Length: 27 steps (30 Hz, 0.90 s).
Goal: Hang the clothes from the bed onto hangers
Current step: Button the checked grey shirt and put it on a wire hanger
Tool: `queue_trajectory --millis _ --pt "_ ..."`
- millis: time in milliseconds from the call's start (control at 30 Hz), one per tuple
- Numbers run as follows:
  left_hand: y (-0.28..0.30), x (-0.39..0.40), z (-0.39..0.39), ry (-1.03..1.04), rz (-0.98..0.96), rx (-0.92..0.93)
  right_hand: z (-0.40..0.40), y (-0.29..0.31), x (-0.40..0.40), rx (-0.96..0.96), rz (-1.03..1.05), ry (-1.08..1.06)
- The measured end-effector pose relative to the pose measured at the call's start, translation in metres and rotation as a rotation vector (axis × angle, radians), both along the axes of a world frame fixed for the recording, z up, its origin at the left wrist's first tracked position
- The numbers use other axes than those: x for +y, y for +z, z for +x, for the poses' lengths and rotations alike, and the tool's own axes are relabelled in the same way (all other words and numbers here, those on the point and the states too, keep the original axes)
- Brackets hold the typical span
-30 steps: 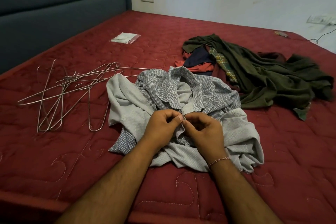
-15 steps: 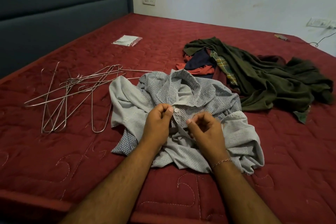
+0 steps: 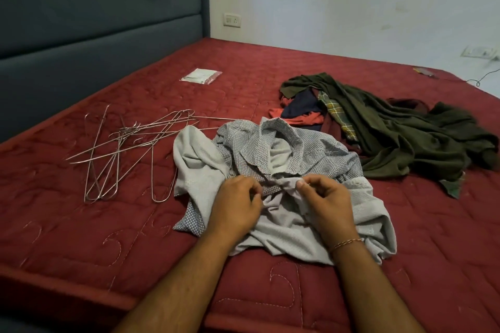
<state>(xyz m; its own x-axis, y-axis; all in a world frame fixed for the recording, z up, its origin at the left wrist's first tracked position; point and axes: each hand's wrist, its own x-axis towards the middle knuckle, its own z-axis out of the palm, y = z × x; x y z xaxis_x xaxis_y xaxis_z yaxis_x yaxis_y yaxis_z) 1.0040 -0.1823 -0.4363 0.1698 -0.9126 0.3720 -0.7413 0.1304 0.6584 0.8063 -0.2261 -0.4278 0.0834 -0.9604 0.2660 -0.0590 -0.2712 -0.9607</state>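
Item 1, lower centre: left hand [image 3: 235, 205] and right hand [image 3: 323, 203] are working side by side on the shirt [image 3: 284, 170], a small gap between them. The right hand's fingers [image 3: 301, 184] are pinching a fold of the front placket. The left hand's fingers are curling onto the cloth just beside it; whether they are truly gripping is hard to tell. Judged purpose: the hands are handling the shirt's buttoned front, readying it for a hanger. No button can be made out here. A thin bracelet [image 3: 347, 243] is circling the right wrist.

Item 2, centre: the shirt itself, grey check, is lying crumpled on the bed [image 3: 81, 238], collar facing away, pale lining showing. Its lower part is hiding under the hands and forearms.

Item 3, left of centre: wire hangers [image 3: 127, 149] are lying in a loose tangle just beside the shirt's sleeve, probably kept within reach. The count is uncertain, since the wires are crossing and one end is running under the shirt.

Item 4, right of centre: a pile of clothes [image 3: 392, 130], mostly dark green with plaid, navy and red pieces, is waiting beyond the shirt. How many garments are overlapping there cannot be told.

Item 5, upper centre: a small clear packet [image 3: 201, 76] is lying well apart from everything. Its contents are unreadable.

Item 6, upper left: a padded headboard [image 3: 94, 21], cut off by the frame.
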Motion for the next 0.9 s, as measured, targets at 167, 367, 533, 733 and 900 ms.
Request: queue_trajectory --millis 167,367,533,733,900 --pt "0.054 -0.001 0.027 -0.180 -0.082 0.128 -0.033 0.042 -0.016 0.354 -0.115 0.110" --pt "0.184 -0.055 0.081 -0.706 0.310 -0.172 -0.068 0.149 -0.038 0.475 0.095 0.352" --pt "0.238 -0.117 0.074 -0.372 0.308 -0.440 -0.055 0.219 -0.092 0.394 -0.127 -0.024" --pt "0.208 -0.072 0.021 0.108 -0.454 -0.053 -0.009 0.187 -0.065 0.441 -0.377 -0.479" --pt "0.073 0.014 -0.015 0.052 -0.289 0.275 0.028 0.071 0.015 -0.152 0.141 -0.074"
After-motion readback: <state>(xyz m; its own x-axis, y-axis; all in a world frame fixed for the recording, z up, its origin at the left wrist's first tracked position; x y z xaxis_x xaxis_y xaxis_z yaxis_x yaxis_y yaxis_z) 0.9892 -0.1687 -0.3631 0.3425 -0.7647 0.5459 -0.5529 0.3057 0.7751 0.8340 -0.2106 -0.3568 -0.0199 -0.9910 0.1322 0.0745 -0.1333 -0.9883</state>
